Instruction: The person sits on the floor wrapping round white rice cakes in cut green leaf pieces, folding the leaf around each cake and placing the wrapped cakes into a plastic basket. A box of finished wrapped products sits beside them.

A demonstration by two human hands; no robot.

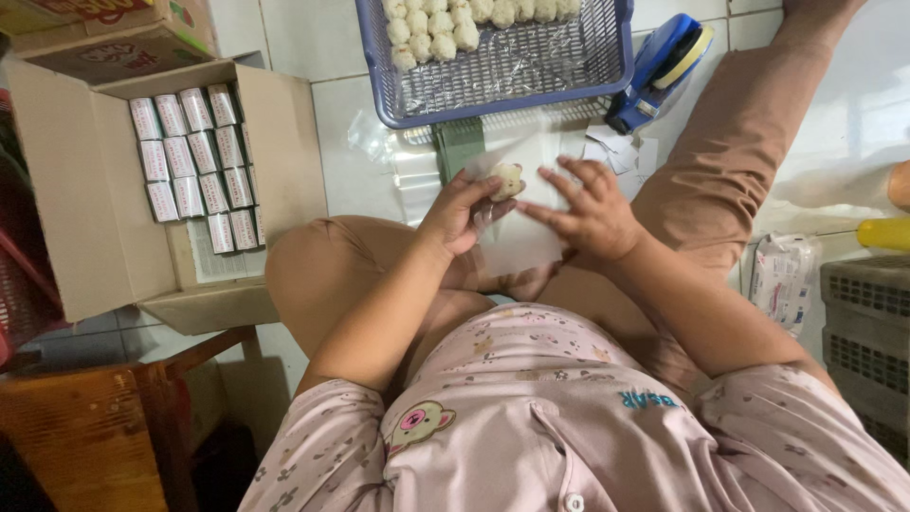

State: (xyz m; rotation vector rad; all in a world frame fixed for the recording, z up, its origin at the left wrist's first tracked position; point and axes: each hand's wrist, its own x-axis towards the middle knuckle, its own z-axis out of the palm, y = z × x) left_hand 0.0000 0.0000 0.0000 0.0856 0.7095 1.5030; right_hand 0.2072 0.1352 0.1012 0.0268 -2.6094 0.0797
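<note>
At the left of the frame, an open carton (104, 190) is standing on the tiled floor (332, 123), its flaps spread so the rows of small wrapped packs (194, 161) inside are lying flat and within reach; below it, at lower left, a wooden stool (85, 436) is filling the corner. Moving toward the centre, a person seated cross-legged is working over the lap: the left hand (455, 218) is curling its fingers (483, 190) around a small pale ball (508, 178), thumb and fingertips closed on it so it is sitting at the mouth of a clear bag (517, 237). Just to the right, the right hand (592, 213) is spreading its fingers (569, 185) loosely across the bag, pressing it flat against the knee rather than gripping it, apparently to steady the film. Above the hands, at top centre, a blue basket (616, 57) lined with plastic is holding more of the pale balls (436, 28), near the hands. Beside it, at upper right, a blue tape dispenser (664, 62) is resting on the floor by some paper slips (611, 152). At the far right, a plastic packet (782, 280) is lying beside a grey crate (867, 322).
</note>
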